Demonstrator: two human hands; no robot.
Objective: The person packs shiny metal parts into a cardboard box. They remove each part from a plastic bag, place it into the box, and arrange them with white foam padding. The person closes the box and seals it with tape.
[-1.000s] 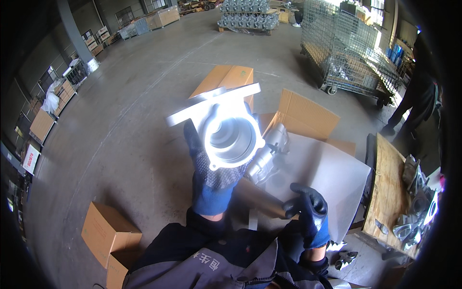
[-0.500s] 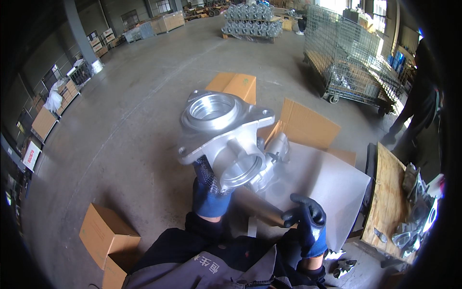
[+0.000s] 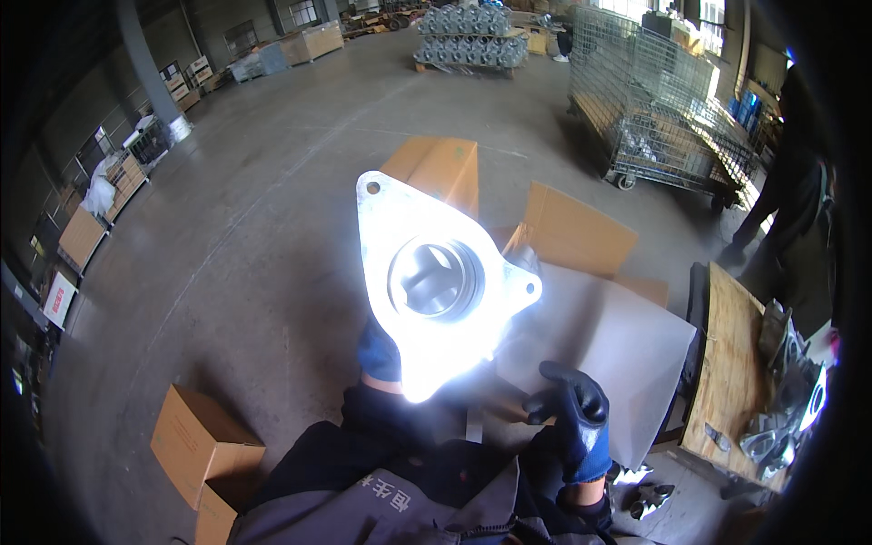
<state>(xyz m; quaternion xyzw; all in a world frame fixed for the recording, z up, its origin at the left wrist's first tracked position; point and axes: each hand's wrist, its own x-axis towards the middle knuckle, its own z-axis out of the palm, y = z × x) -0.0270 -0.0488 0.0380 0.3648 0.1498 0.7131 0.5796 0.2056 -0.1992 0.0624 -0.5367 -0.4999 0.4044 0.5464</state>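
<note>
My left hand [image 3: 378,351], in a blue and black glove, holds up a bright cast-metal flange part [image 3: 434,282] with a round bore and lobed mounting ears. Its flat face is turned toward me and glares in the light; most of the hand is hidden behind it. My right hand [image 3: 572,420], gloved the same way, rests lower right on the edge of a grey sheet [image 3: 618,345] that lines an open cardboard box [image 3: 581,238]. Its fingers curl at the sheet's edge.
Small cardboard boxes [image 3: 193,443] sit on the concrete floor at lower left. A wooden bench [image 3: 734,372] with metal parts stands to the right. A wire mesh cage cart [image 3: 663,109] and a pallet of castings [image 3: 470,38] are farther back. A person [image 3: 788,195] stands at the right.
My left hand has turned the metal part so its flat flange face points at me, and lifted it slightly. My right hand has stayed at the sheet's edge.
</note>
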